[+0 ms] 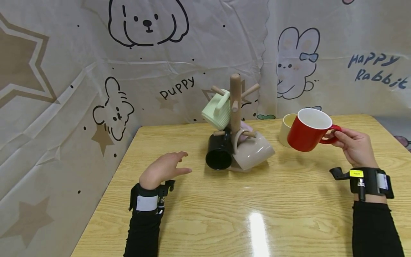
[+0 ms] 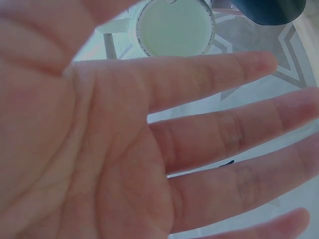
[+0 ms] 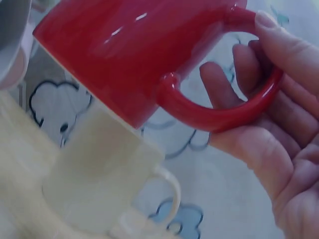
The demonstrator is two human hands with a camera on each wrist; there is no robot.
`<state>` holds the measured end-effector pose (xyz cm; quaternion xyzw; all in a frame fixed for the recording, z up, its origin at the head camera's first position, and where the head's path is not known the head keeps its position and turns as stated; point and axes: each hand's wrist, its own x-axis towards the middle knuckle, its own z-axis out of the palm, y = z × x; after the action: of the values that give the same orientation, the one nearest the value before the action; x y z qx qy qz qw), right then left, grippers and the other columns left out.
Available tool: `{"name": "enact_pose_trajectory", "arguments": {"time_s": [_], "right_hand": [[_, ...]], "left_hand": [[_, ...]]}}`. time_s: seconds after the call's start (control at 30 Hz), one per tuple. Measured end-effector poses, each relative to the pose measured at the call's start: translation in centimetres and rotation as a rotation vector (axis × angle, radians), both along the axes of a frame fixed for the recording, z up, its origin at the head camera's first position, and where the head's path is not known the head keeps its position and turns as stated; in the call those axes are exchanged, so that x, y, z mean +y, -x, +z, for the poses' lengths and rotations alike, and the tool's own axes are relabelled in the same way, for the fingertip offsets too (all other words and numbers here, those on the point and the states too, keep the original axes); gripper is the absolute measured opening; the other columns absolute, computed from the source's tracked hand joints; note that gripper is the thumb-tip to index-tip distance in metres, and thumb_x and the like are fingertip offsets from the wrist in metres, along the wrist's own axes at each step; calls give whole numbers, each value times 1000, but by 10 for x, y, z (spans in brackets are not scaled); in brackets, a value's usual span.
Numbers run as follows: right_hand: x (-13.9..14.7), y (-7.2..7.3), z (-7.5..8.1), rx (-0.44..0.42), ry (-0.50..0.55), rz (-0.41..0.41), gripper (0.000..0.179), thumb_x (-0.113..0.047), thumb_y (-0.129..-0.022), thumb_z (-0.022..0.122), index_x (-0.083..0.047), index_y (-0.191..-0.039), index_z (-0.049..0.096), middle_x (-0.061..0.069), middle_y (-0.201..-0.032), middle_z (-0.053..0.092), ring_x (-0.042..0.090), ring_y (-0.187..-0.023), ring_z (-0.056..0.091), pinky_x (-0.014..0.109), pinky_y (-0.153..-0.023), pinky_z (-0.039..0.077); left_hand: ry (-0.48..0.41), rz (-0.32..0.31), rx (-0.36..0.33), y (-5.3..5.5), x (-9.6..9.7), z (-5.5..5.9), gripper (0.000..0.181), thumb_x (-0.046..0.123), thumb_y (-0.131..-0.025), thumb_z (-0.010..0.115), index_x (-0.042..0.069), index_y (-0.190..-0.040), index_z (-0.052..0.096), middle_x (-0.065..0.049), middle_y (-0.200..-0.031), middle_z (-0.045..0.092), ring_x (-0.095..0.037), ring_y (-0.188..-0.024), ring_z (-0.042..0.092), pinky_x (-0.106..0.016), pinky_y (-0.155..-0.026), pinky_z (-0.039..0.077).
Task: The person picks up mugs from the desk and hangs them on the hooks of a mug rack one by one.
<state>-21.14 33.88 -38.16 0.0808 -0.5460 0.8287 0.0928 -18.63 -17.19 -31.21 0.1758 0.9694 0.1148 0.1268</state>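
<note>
My right hand (image 1: 358,144) grips a red mug (image 1: 305,134) by its handle, holding it tilted above the table with its white inside showing. In the right wrist view the thumb lies on top of the red handle (image 3: 234,112). Behind the red mug stands a cream mug (image 1: 284,134), partly hidden. A wooden mug tree (image 1: 236,103) carries a light green mug (image 1: 217,110), a black mug (image 1: 219,151), a beige mug (image 1: 253,151) and a mostly hidden pinkish mug (image 1: 245,127). Left of the tree my left hand (image 1: 163,169) hovers with spread fingers, holding nothing.
The wood-grain table (image 1: 205,217) reaches back to a cloth backdrop (image 1: 218,46) with cartoon drawings. Another cloth wall (image 1: 64,142) borders the left side. Short pegs (image 1: 250,91) stick out from the tree's upper post.
</note>
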Motion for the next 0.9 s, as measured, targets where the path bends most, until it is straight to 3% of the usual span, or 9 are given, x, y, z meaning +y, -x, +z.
{"name": "enact_pose_trajectory", "arguments": {"time_s": [0.23,0.6,0.9], "right_hand": [[-14,-9,26,41,-40,5,24,-1,-86,56,1,-108,66,5,-91,72,13,-80,68,20,-69,53],[-37,-19,48,117,77,96,24,7,-89,49,5,-105,67,10,-88,72,19,-76,69,24,-67,54],[-64,-26,60,147,-9,136,25,7,-89,49,1,-105,68,7,-90,72,16,-76,69,22,-67,54]], "left_hand": [[8,6,11,0,1,-1,56,30,-87,62,1,-132,45,-19,-118,60,-31,-107,58,-42,-90,47],[6,-3,9,0,2,-1,56,30,-87,62,1,-132,45,-18,-117,60,-31,-106,58,-42,-88,47],[4,0,8,-1,2,0,57,30,-87,63,0,-132,45,-19,-118,60,-31,-107,58,-42,-90,47]]}}
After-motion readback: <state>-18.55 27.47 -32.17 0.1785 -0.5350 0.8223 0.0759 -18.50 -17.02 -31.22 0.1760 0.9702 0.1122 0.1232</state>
